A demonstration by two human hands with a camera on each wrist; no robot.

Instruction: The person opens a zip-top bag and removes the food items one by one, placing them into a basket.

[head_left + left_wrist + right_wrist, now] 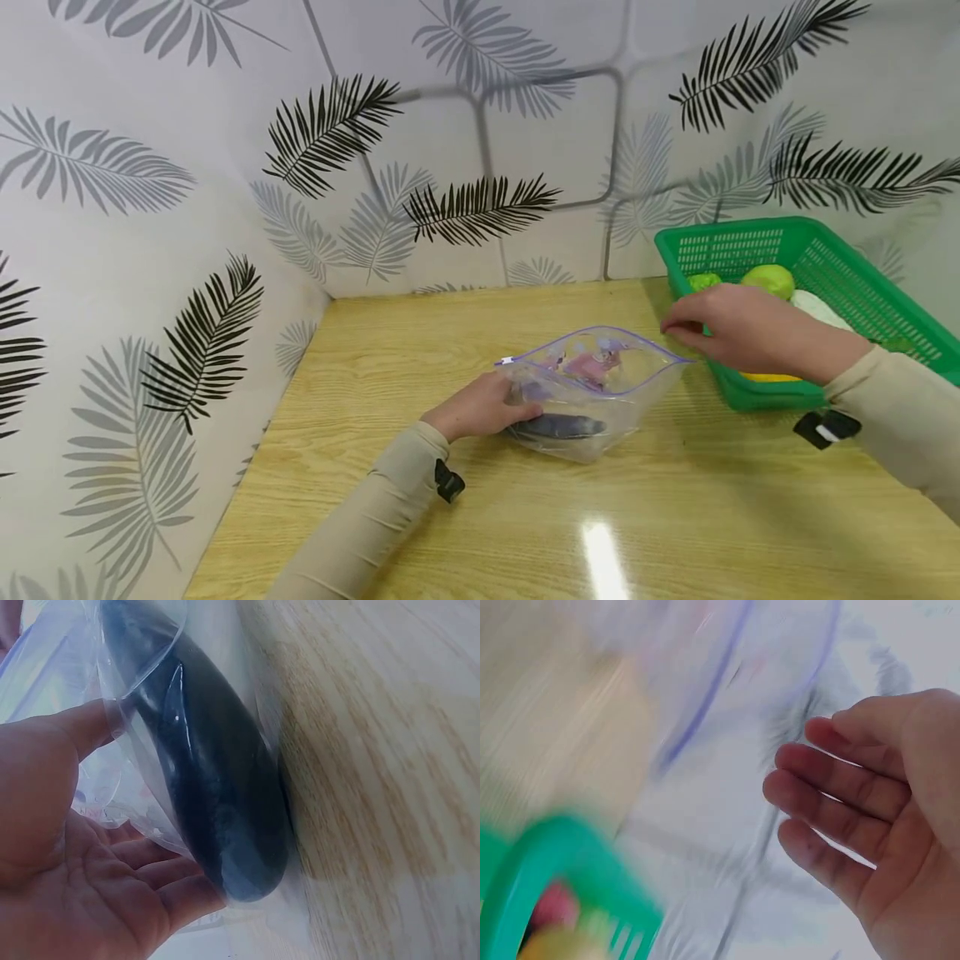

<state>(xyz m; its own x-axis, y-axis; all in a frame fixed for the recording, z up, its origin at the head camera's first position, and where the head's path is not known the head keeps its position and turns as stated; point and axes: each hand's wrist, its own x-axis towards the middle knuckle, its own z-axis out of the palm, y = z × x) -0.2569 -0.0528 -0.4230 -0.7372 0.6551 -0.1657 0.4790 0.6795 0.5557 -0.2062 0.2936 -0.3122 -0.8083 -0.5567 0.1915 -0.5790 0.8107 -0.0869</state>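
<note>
A clear zip bag with a purple seal rests on the wooden table, its mouth spread wide. Inside it, along the near side, lies a dark, glossy eggplant. My left hand grips the bag's left end, thumb over the front beside the eggplant and the other fingers behind the plastic. Just right of the bag's mouth hovers my right hand, fingers loosely bent and holding nothing. In the right wrist view its fingers are apart from the bag.
A green basket stands at the right by the wall, partly behind my right forearm. It contains a yellow-green round item, a white item and other produce. A leaf-patterned wall covering borders the table's back and left.
</note>
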